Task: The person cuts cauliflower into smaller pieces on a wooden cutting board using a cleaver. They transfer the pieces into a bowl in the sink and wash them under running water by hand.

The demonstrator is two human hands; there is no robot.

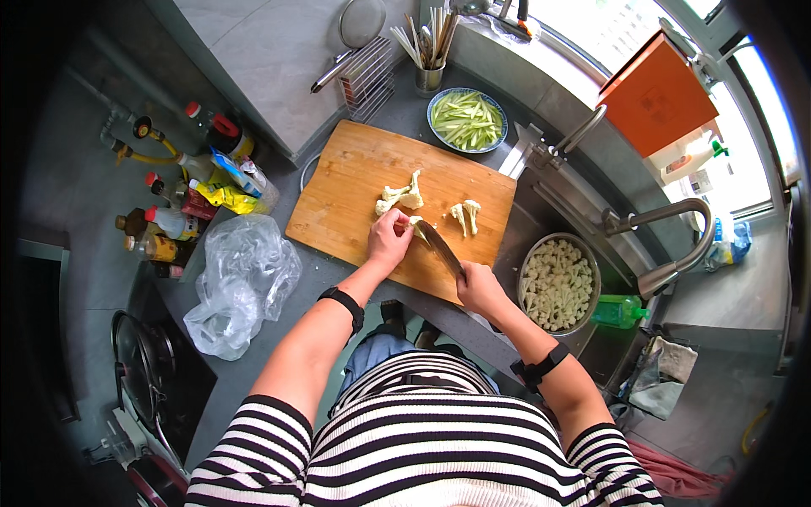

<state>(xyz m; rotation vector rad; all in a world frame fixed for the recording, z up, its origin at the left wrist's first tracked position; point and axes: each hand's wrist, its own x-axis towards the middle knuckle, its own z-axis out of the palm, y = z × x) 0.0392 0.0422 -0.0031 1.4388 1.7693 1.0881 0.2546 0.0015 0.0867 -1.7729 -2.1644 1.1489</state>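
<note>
My left hand pinches a small cauliflower floret over the wooden cutting board. In my right hand is the handle of a kitchen knife, its blade slanting up to the left and meeting the floret. Just beyond my left fingertips lie a few larger cauliflower pieces with stalks. To the right of the blade are smaller cut florets, with crumbs around them. The underside of the held floret is hidden by my fingers.
Cauliflower florets fill a metal bowl in the sink at right, under a curved faucet. Behind the board stands a plate of sliced green vegetable. A crumpled plastic bag and several bottles are at left.
</note>
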